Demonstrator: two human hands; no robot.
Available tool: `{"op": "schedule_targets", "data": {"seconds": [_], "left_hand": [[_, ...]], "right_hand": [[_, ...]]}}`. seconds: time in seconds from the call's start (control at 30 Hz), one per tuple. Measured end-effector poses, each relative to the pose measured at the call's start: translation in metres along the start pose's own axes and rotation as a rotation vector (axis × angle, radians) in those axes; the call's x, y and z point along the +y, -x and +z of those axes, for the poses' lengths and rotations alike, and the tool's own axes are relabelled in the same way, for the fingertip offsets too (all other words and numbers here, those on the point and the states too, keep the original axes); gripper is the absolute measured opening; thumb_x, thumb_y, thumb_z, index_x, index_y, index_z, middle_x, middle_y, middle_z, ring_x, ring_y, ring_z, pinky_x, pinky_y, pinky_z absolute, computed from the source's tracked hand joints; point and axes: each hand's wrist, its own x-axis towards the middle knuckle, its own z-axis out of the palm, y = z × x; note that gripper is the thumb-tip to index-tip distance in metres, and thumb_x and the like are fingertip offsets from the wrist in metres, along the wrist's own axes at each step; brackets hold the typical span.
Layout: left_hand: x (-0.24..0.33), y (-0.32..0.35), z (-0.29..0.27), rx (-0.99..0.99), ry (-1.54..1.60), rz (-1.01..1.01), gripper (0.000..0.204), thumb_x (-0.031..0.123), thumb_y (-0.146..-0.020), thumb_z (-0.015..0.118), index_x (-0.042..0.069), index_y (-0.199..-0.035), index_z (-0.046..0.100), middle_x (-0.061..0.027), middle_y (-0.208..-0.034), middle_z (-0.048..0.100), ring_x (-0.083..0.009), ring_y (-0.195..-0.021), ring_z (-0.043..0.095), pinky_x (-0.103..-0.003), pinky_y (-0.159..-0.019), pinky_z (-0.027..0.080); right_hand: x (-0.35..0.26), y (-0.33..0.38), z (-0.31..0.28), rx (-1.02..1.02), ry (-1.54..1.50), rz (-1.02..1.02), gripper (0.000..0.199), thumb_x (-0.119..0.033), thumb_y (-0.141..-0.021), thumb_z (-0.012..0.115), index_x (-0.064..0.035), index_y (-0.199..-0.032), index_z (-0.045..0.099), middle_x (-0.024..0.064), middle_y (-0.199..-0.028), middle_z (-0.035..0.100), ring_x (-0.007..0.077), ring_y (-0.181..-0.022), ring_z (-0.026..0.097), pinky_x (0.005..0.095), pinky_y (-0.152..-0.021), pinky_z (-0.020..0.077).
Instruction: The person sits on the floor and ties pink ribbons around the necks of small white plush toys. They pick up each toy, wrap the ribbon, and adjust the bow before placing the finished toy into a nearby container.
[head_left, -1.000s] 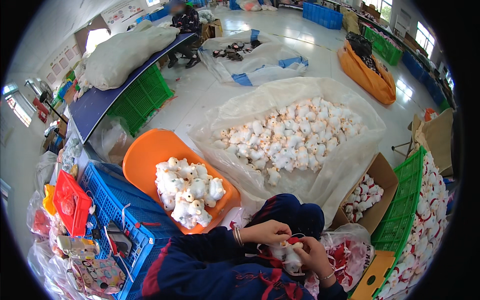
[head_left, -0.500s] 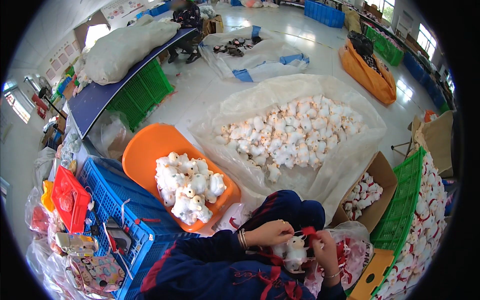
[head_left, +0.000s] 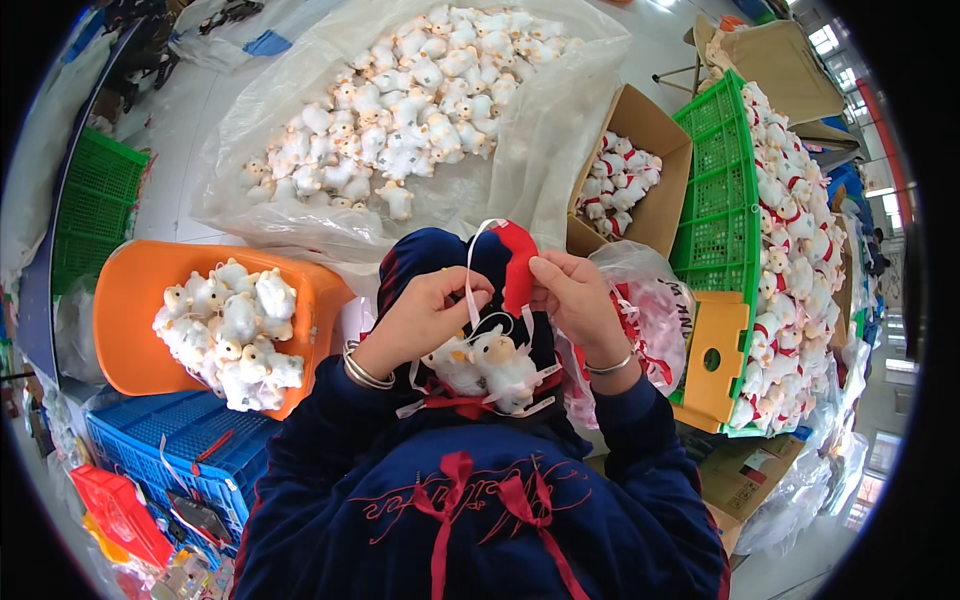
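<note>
Above my lap, my right hand (head_left: 580, 298) pinches a small red fabric piece (head_left: 518, 268) by its edge. A white ribbon (head_left: 470, 268) runs from the top of that piece to my left hand (head_left: 440, 312), whose closed fingertips grip it. Below the hands, white plush animal toys (head_left: 500, 362) with beige snouts rest on my lap, one with a thin hanging loop. More red fabric and white ribbon ends lie beneath and beside them. Neither hand touches the toys.
Left stands an orange tub (head_left: 125, 330) of plush toys, above a blue crate (head_left: 120, 425). Ahead, a clear plastic sheet (head_left: 250, 215) bears a large toy pile. At right are a cardboard box (head_left: 655, 120), a pink-filled plastic bag (head_left: 655, 330) and a green crate (head_left: 715, 180).
My view has swung down and to the right. The red piece now hangs unfolded above the toys, with its ribbon stretched to my left hand, which earlier was pinched near the toy.
</note>
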Motion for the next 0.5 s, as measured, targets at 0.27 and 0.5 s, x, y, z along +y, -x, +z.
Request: {"op": "schedule_targets", "data": {"seconds": [0.27, 0.5], "left_hand": [[-0.01, -0.009, -0.018, 0.23, 0.122, 0.15, 0.018, 0.015, -0.105, 0.062, 0.0, -0.103, 0.07, -0.0004, -0.092, 0.071, -0.0065, -0.081, 0.06, -0.022, -0.074, 0.049], [0.017, -0.017, -0.041, 0.599, 0.232, 0.358, 0.016, 0.009, -0.104, 0.061, 0.004, -0.117, 0.07, 0.0023, -0.104, 0.069, 0.0024, -0.079, 0.053, -0.016, -0.065, 0.04]], "right_hand": [[-0.011, 0.001, 0.011, -0.051, 0.061, 0.051, 0.022, -0.013, -0.105, 0.049, 0.0, -0.104, 0.067, 0.0078, -0.097, 0.073, 0.0131, -0.081, 0.068, 0.0253, -0.078, 0.0553], [-0.037, -0.002, 0.006, -0.294, 0.419, 0.078, 0.021, -0.014, -0.096, 0.043, -0.006, -0.085, 0.059, 0.0023, -0.079, 0.066, 0.0045, -0.062, 0.042, 0.0215, -0.056, 0.0326]]}}
